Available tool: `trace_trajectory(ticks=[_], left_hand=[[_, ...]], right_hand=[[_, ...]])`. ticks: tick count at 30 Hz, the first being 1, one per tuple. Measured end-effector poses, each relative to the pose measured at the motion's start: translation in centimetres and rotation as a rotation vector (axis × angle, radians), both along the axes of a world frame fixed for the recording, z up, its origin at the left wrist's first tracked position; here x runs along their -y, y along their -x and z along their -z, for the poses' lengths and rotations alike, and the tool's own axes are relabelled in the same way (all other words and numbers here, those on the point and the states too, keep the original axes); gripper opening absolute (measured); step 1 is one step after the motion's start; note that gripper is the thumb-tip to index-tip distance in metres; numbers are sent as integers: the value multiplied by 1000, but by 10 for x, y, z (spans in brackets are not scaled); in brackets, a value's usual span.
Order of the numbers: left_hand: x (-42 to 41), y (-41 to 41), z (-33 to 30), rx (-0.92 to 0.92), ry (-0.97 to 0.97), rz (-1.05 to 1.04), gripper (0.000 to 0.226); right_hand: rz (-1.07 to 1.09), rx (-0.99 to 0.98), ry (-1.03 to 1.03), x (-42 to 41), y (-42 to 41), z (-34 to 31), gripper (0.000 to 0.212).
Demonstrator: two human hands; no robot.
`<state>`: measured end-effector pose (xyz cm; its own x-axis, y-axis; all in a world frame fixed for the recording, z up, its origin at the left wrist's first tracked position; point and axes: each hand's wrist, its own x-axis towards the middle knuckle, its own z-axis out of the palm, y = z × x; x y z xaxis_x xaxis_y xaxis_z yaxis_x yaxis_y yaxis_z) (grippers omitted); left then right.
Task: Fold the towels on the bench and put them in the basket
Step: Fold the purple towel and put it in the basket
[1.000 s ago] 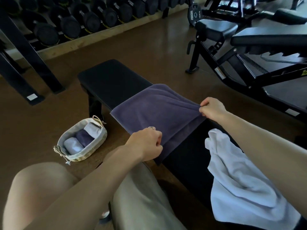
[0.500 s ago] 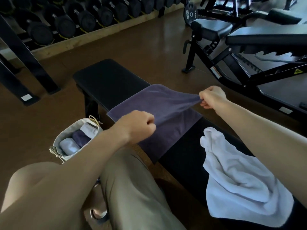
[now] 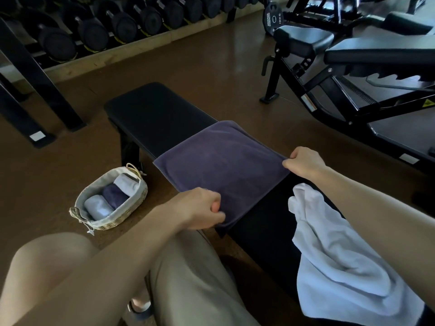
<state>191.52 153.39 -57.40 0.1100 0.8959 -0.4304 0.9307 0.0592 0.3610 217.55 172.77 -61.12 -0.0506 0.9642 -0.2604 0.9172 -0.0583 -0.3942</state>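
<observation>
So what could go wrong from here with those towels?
The purple towel is only held at two corners by the left hand and right hand; if a pinch slips, the fold may land crooked. The white towel lies crumpled at the bench edge and might slide to the floor. The basket looks nearly full.

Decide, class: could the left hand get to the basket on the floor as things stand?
Probably yes: the basket sits on open floor beside the left hand, nothing between, though that hand grips the purple towel.
</observation>
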Motion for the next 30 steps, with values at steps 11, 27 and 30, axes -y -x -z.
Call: trace_trajectory(ticks=[11,27,30], left_hand=[[-55,102,14,55,-165,-746,68],[-96,183,47,336,-41,-800,10],[-101,193,49,345,-122,-865,11]], right_hand=[[-367,-22,-164,-15,87,2,51],[116,-367,105,-126,200,17,20],[172,-485,108,-134,206,19,29]])
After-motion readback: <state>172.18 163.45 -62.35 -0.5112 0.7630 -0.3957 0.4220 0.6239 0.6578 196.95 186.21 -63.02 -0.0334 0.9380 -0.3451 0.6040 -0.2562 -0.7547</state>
